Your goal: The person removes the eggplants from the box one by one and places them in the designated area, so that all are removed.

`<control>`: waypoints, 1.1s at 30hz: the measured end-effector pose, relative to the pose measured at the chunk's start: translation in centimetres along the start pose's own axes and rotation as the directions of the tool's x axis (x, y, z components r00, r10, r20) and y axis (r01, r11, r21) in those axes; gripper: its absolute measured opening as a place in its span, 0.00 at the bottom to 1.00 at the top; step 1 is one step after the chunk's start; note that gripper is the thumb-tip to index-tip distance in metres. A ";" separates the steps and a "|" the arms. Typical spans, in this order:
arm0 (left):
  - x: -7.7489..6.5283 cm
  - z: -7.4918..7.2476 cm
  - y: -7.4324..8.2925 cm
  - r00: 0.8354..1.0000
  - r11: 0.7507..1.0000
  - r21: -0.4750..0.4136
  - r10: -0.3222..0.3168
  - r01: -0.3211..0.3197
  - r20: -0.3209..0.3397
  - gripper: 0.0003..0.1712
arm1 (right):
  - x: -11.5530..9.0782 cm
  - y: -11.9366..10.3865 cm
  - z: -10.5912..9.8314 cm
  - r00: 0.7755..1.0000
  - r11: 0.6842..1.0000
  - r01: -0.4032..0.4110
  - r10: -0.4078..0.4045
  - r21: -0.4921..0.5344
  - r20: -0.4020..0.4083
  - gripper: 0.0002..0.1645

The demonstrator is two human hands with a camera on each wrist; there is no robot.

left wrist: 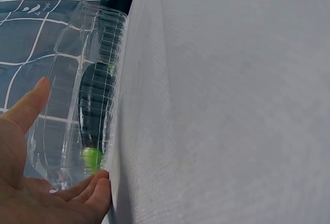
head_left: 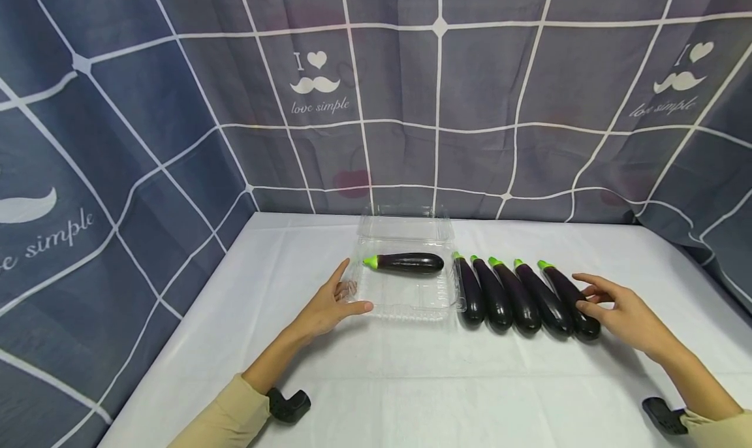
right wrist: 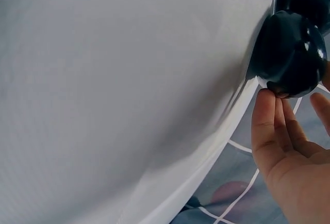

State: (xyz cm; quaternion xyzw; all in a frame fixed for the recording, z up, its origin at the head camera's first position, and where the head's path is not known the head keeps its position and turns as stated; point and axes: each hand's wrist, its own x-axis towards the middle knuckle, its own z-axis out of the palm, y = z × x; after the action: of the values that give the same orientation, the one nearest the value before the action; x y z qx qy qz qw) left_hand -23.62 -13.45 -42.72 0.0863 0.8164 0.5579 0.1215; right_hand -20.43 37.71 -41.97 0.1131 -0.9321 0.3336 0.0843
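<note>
A clear plastic box (head_left: 405,298) lies with its lid folded back on the white table. One dark eggplant (head_left: 411,262) with a green stem end lies crosswise inside it. At the box's left side is my left hand (head_left: 331,307), thumb and fingers spread, fingertips at the wall; in the left wrist view the fingers (left wrist: 98,195) lie low beside the box. To the box's right, several eggplants stand in a slanted row. My right hand (head_left: 628,314) is at the rightmost eggplant (head_left: 566,298), its fingertips touching the side in the right wrist view, without wrapping round it.
A white cloth (head_left: 446,383) covers the table. Behind it and at both sides hangs a dark checked curtain (head_left: 399,154). The leftmost eggplant (head_left: 470,298) of the row lies against the box's right edge.
</note>
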 end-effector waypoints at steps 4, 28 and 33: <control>0.0 0.0 -0.1 1.000 1.000 0.000 -0.005 0.005 -0.003 0.63 | 0.0 0.0 0.1 1.000 1.000 -0.008 0.008 0.002 0.011 0.29; 0.0 -0.1 0.0 1.000 1.000 0.003 0.001 -0.001 -0.005 0.63 | 0.1 -0.6 0.0 1.000 0.998 -0.025 0.025 -0.051 0.006 0.30; 0.0 -0.1 -0.1 1.000 1.000 0.007 0.008 -0.008 -0.003 0.63 | 0.3 -1.2 0.1 0.998 0.999 0.020 -0.022 -0.040 -0.056 0.28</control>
State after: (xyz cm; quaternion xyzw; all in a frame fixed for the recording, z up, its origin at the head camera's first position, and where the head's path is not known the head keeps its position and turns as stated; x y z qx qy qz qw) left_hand -23.63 -13.57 -42.74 0.0892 0.8181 0.5559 0.1177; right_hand -20.39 36.70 -41.31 0.1116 -0.9346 0.3172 0.1162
